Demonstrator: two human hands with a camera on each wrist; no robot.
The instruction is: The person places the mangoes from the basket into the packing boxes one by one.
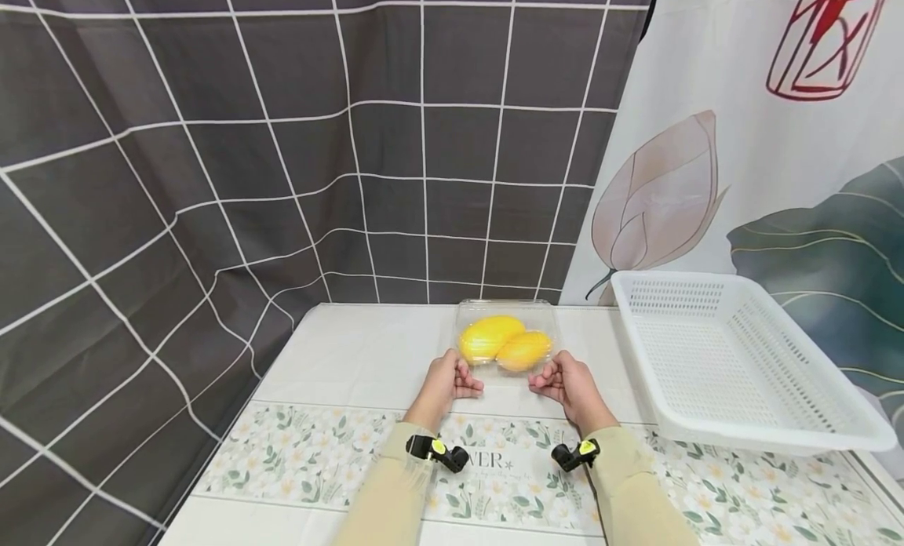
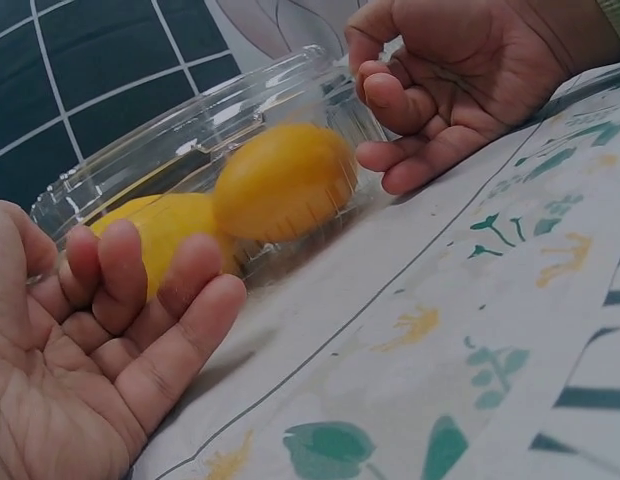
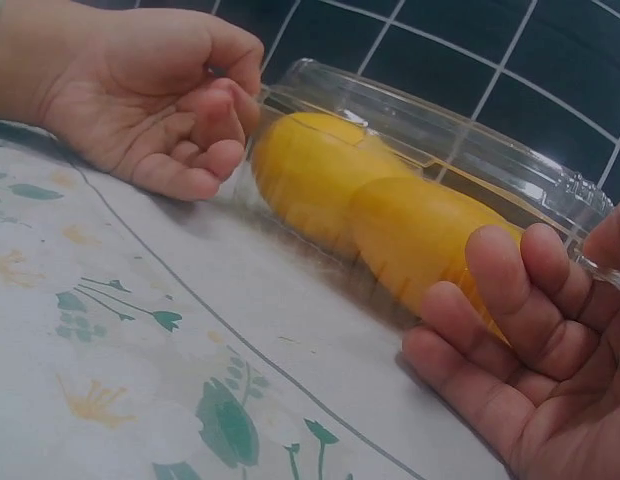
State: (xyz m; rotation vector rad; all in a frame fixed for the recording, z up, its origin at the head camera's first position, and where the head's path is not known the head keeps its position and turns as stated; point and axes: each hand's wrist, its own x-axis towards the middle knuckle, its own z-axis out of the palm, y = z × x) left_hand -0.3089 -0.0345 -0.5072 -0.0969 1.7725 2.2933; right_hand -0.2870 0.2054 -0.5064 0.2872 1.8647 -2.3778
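A clear plastic clamshell box (image 1: 504, 303) sits at the far middle of the table, its lid over two yellow, mango-like fruits. The larger fruit (image 1: 490, 338) lies on the left, and the smaller fruit (image 1: 524, 351) leans against it on the right. My left hand (image 1: 449, 383) pinches the box's front left corner between thumb and index finger. At the front right corner, my right hand (image 1: 569, 385) pinches the plastic edge (image 3: 602, 272) the same way. The other fingers of both hands are loosely bent, palms turned inward. In the head view the backs of the hands hide the pinch points.
A white perforated plastic basket (image 1: 741, 358) stands to the right, close to the right forearm. A white tablecloth (image 1: 339, 342) with a floral band covers the table. Behind and left hangs a dark gridded curtain (image 1: 459, 146); a white printed curtain (image 1: 678, 75) hangs behind right.
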